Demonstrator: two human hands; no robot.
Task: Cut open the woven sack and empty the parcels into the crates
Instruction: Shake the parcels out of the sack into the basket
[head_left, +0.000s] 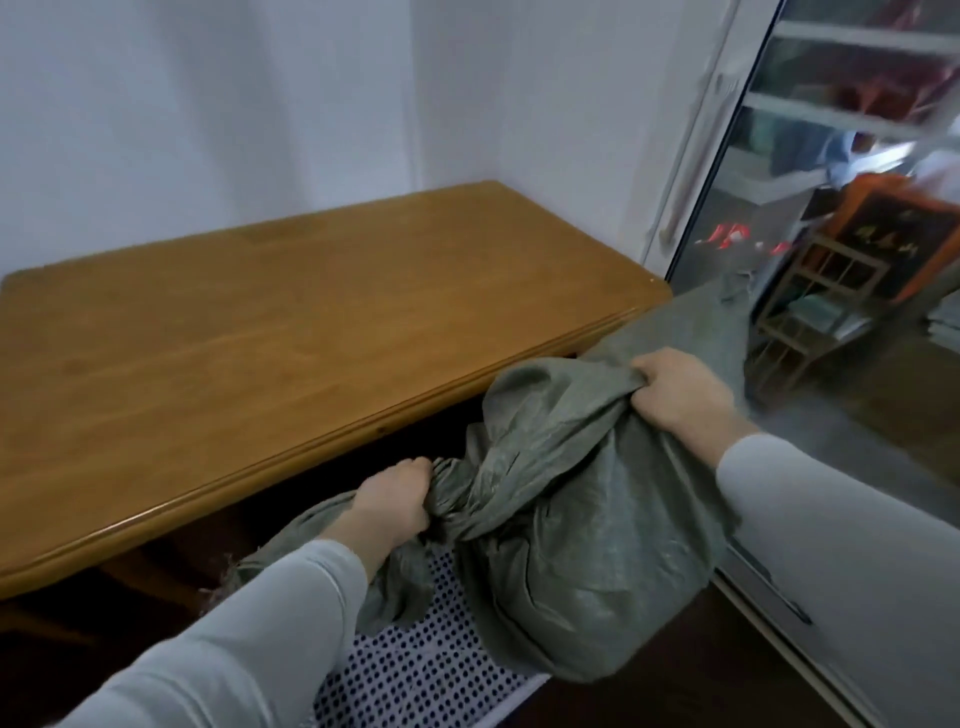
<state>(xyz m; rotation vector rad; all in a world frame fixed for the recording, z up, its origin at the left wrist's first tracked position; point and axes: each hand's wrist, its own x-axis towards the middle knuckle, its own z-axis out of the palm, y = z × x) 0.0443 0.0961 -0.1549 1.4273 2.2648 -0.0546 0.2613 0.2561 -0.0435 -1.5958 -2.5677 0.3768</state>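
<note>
Both hands were recorded on the grey-green woven sack (597, 545). It was held just in front of the near edge of the wooden desk (260, 322) and partly over a perforated white crate (410, 675).

- Left hand (395, 501): the arm was extended forward from the lower left in a pale grey sleeve (249, 623), with the back of the hand turned up. Its fingers (418, 467) were curled tightly round the gathered, twisted neck of the sack.
- Right hand (680, 387): the arm was brought in from the right, and the hand was held higher than the left with the knuckles uppermost. Its fingers (649, 366) were closed on a bunch of fabric at the top of the sack.
- Sack: a rounded bulge was noted below the right hand, and the contents were hidden. 1 loose, frayed end was seen lying under the left forearm. Another stretch of fabric was seen running up and right toward the glass door (831, 234).
- No opening could be made out in the sack.
</note>
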